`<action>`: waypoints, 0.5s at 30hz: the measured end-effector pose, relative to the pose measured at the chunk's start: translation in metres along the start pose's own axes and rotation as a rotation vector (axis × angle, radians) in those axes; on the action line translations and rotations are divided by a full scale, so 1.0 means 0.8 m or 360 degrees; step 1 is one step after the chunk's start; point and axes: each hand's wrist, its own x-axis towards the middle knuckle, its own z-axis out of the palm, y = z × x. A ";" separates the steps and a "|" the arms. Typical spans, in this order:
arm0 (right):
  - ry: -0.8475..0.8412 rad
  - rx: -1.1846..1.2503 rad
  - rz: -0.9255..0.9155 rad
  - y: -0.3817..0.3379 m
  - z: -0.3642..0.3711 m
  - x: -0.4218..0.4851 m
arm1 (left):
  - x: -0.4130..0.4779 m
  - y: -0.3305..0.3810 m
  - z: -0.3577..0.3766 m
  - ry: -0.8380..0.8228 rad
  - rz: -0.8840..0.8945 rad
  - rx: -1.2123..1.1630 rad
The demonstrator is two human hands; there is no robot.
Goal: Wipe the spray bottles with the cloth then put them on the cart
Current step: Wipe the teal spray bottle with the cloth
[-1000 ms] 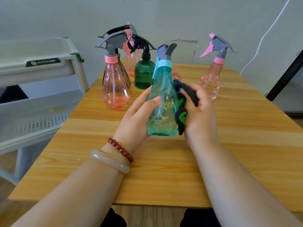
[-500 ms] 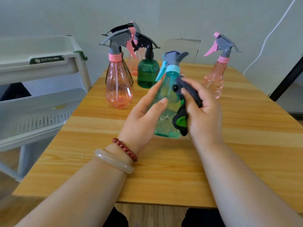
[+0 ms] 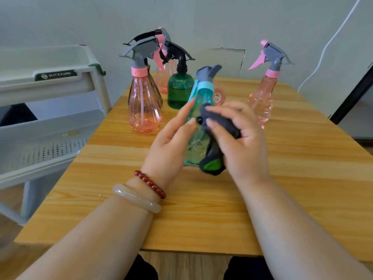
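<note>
Fingers (image 3: 187, 110) of the left hand (image 3: 171, 142) are gripping a translucent teal spray bottle (image 3: 196, 142), teardrop-shaped, over the wooden counter (image 3: 201, 209). Fingers (image 3: 224, 108) of the right hand (image 3: 240, 142) are clutching a soft grey-green cloth (image 3: 220, 126) against it. Left of them, a white cart (image 3: 88, 57) is showing "OUTIXUAN".

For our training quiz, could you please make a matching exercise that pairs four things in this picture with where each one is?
Things:
1. teal spray bottle
2. cloth
3. dark green spray bottle
4. cart

Places:
A. beside the left edge of the table
B. held in the left hand
C. standing on the table, untouched
D. gripped in the right hand

Pairs: 1-B; 2-D; 3-C; 4-A
</note>
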 end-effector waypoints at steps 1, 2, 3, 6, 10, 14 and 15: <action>-0.0049 -0.0020 -0.0103 -0.005 0.002 -0.002 | 0.000 0.000 -0.003 0.0017 -0.0005 -0.0060; -0.0067 -0.0030 -0.0161 -0.005 0.004 -0.003 | 0.000 0.000 -0.005 0.0015 -0.0004 -0.0076; -0.0060 -0.0041 -0.0163 -0.004 0.004 -0.003 | 0.000 0.000 -0.006 0.0004 -0.0007 -0.0068; 0.0150 0.0032 0.0132 0.009 0.003 0.006 | 0.000 -0.002 -0.004 -0.0067 -0.0001 0.0042; 0.0292 0.0239 0.0420 0.016 -0.003 0.011 | -0.002 -0.003 0.005 -0.0095 0.0011 0.0093; 0.0057 0.0095 0.0037 -0.003 0.004 -0.004 | 0.002 0.000 -0.005 0.0040 -0.0067 -0.0114; 0.0025 0.0082 -0.0028 -0.006 0.007 -0.007 | 0.002 0.001 -0.006 0.0061 -0.0093 -0.0111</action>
